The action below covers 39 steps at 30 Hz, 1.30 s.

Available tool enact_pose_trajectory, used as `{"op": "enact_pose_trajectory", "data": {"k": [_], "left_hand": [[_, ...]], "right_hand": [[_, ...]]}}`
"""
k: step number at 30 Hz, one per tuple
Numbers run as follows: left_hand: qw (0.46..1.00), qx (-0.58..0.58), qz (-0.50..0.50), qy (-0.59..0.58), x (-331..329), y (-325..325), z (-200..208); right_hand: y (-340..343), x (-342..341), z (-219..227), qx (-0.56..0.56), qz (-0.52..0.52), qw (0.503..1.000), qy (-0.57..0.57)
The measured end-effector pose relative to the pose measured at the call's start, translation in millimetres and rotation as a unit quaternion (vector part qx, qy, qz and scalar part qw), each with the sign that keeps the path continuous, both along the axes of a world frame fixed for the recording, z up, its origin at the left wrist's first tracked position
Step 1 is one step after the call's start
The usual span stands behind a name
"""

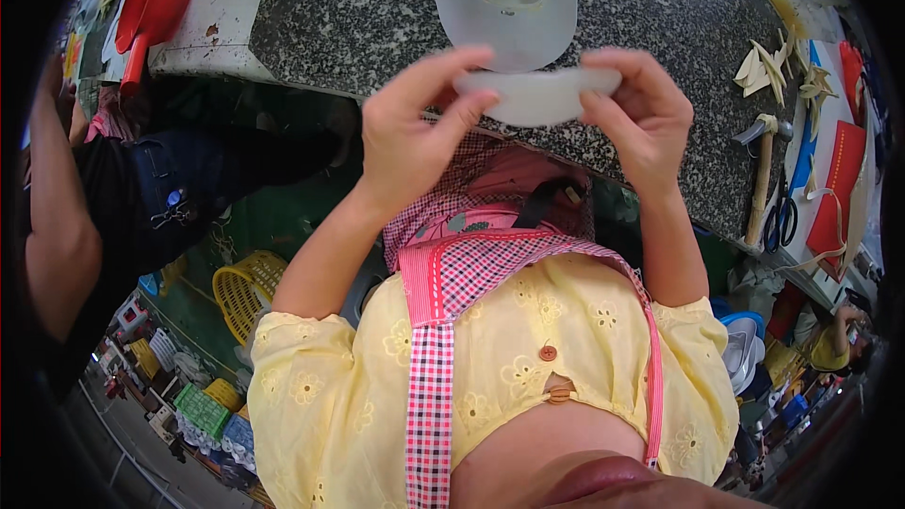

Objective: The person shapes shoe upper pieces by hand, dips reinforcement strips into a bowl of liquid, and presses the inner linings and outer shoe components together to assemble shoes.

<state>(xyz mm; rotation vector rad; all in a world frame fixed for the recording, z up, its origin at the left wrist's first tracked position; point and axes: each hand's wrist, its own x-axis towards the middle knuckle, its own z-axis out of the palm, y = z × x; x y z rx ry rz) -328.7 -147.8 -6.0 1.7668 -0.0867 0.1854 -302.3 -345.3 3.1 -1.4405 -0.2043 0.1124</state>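
Observation:
Between my two hands is a curved, translucent white plastic-like piece [537,102], held just above the near edge of the speckled stone worktop [349,14]. My left hand [415,123] pinches its left end between thumb and fingers. At the other end, my right hand [643,118] grips it the same way; its fingertips are slightly blurred. Directly beyond the piece lies a larger frosted white U-shaped form [514,42] with a rounded near end. An opening in its far part shows dark stone and a paler patch. What this form is, I cannot tell.
A red scoop [160,0] lies at the far left. Along the right are a hammer [759,174], scissors [781,221], pale pointed strips [764,71] and a red flat piece [835,184]. A yellow basket [247,290] stands on the floor, near another person [80,245] at left.

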Motion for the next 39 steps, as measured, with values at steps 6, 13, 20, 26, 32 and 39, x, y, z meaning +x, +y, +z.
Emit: {"op": "enact_pose_trajectory", "data": {"k": [6,13,20,26,32,39], "left_hand": [[0.996,0.079,0.033,-0.017,33.2,9.7,-6.9],[0.980,0.193,0.024,-0.042,42.1,8.4,-13.5],[0.979,0.195,0.031,-0.047,47.7,9.9,-20.8],[0.987,0.153,0.046,0.002,49.8,11.0,-26.2],[0.993,0.101,0.049,0.032,53.3,10.9,-28.6],[0.995,0.040,0.060,0.071,55.4,7.9,-29.9]], "right_hand": [[19.9,26.2,-20.1,-0.279,-0.107,0.920,-0.255],[21.7,30.8,-23.9,-0.408,-0.091,0.867,-0.271],[22.0,34.8,-26.3,-0.464,-0.079,0.839,-0.273],[21.9,36.1,-31.5,-0.451,-0.064,0.861,-0.225],[20.8,40.7,-33.2,-0.447,-0.051,0.873,-0.188],[20.9,45.4,-34.0,-0.461,-0.051,0.872,-0.155]]}}
